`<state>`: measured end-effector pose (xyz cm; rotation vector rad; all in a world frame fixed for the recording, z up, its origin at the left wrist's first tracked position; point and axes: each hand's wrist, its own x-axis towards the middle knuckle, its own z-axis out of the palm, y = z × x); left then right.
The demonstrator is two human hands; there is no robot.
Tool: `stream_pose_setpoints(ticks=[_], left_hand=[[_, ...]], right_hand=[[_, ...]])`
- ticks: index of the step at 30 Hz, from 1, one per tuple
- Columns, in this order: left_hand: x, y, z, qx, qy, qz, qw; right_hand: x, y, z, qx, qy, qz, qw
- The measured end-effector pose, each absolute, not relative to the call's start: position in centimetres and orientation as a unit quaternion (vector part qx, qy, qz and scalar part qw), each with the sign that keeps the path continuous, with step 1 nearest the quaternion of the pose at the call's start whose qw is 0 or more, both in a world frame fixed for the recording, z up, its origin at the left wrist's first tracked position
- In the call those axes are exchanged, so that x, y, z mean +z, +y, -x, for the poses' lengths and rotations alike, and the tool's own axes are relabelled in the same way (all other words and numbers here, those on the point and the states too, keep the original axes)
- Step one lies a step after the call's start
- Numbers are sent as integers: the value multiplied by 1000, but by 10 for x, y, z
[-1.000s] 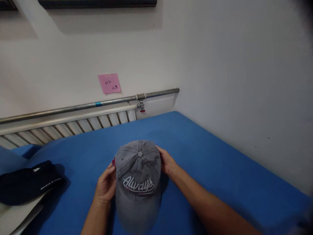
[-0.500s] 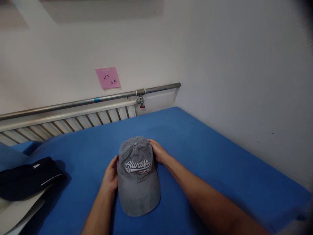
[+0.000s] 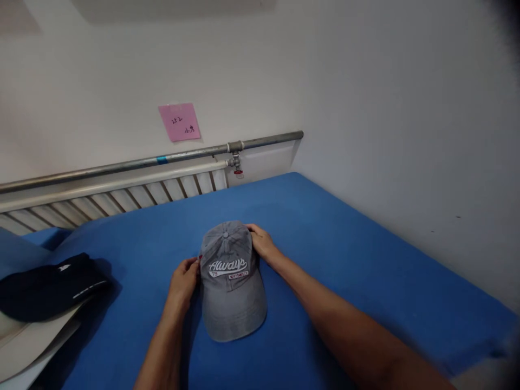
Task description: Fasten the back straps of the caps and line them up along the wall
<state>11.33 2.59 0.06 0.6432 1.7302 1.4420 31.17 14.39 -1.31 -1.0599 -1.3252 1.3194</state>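
A grey baseball cap with "Always" stitched in white on its front is on the blue-covered bed, brim toward me. My left hand is closed at the cap's left side, where a small red patch shows by the fingertips. On the opposite side, my right hand grips the crown's upper right edge, its fingers partly hidden behind the cap.
At the left lies a stack of caps, a dark navy cap over a cream cap. Along the far side run a radiator and a metal pipe. A pink note is stuck on the wall.
The cap's brim now appears higher in view and the crown a little narrower. My left hand's fingers have drawn closer together at the cap's side. The view has tilted slightly down.
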Motion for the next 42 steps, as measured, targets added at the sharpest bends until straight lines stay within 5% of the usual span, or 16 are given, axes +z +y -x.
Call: stream_pose_setpoints(ticks=[28, 31, 36, 42], left_hand=[[11, 19, -102, 525, 720, -251, 377], [12, 19, -103, 518, 725, -242, 383], [13, 20, -102, 506, 729, -228, 401], [13, 17, -102, 505, 719, -223, 422]], right_hand=[[16, 66, -360, 454, -610, 473, 446], [22, 21, -369, 558, -577, 436, 407], [13, -58, -376, 857, -373, 305, 180], [8, -74, -357, 892, -143, 344, 257]])
